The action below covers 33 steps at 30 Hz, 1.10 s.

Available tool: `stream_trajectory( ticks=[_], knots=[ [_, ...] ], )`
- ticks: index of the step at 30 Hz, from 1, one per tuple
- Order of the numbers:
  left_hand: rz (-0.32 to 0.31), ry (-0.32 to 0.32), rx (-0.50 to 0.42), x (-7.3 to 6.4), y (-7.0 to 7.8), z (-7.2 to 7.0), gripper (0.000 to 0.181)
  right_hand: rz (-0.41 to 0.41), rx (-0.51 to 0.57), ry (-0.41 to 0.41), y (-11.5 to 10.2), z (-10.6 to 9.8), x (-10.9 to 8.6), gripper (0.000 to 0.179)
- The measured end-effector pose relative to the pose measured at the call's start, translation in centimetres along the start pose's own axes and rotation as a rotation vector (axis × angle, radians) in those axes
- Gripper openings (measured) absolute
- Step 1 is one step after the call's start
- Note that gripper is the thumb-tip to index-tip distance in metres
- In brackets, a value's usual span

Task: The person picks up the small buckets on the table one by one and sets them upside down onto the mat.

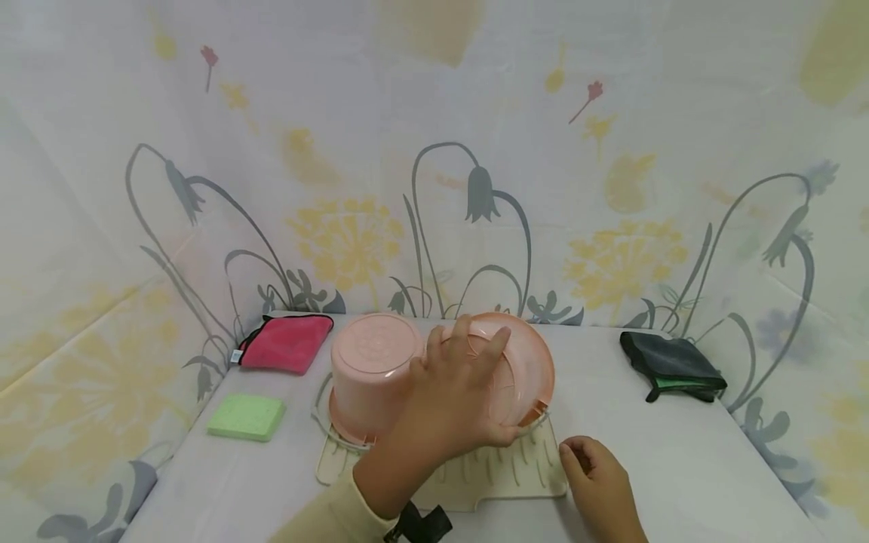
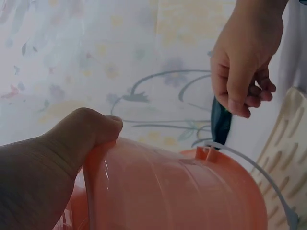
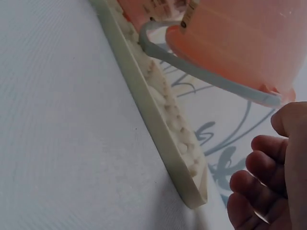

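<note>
My left hand (image 1: 451, 392) grips a translucent pink bucket (image 1: 536, 354) around its base end, thumb on the near side and fingers spread over the far side. The bucket hangs tilted over a cream ridged drying mat (image 1: 509, 475), its mouth turned down. Its pale grey handle (image 3: 206, 74) hangs at the rim in the right wrist view. A second pink bucket (image 1: 376, 347) stands upside down on the mat's left part, partly behind my left forearm. My right hand (image 1: 600, 483) is beside the mat's right edge, fingers loosely curled and holding nothing.
A red pouch (image 1: 292, 343) and a light green sponge (image 1: 246, 416) lie at the left of the white table (image 1: 706, 467). At the right lies a black pouch (image 1: 672, 362) with a green part showing. A flower-printed curtain (image 1: 434, 98) closes off the back and sides.
</note>
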<state>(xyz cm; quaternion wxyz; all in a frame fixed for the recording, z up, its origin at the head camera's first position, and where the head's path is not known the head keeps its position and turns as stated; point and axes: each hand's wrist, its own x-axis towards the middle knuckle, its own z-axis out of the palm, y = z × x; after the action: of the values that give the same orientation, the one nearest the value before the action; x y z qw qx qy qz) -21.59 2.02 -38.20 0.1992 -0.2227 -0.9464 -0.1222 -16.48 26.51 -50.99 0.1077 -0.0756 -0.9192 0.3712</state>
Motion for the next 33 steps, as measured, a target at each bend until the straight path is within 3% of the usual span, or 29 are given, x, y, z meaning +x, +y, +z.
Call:
stream_trajectory(
  ticks=[6, 13, 18, 21, 27, 33],
  knots=[
    [-0.051, -0.062, 0.019, 0.5, 1.6, 0.7, 0.125, -0.109, -0.107, -0.118, 0.9, 0.4, 0.4, 0.018],
    [-0.08, -0.094, 0.014, 1.3, 2.9, 2.6, 0.128, -0.068, -0.17, -0.215, 1.8, 0.0, 0.8, 0.045],
    [-0.091, -0.083, 0.052, 1.9, 3.4, 3.5, 0.125, -0.105, -0.16, -0.296, 2.3, 0.0, 0.7, 0.059],
    [-0.097, -0.084, 0.076, 2.3, 3.8, 3.7, 0.125, -0.165, -0.177, -0.297, 2.4, 0.0, 0.4, 0.064],
    [-0.144, -0.145, 0.075, 3.4, 4.4, 3.5, 0.126, -0.304, -0.264, -0.269, 2.7, 0.5, 0.1, 0.078],
    [-0.193, -0.205, 0.086, 4.1, 4.4, 2.9, 0.127, -0.209, -0.286, -0.356, 2.6, 0.7, 0.1, 0.095]
  ],
)
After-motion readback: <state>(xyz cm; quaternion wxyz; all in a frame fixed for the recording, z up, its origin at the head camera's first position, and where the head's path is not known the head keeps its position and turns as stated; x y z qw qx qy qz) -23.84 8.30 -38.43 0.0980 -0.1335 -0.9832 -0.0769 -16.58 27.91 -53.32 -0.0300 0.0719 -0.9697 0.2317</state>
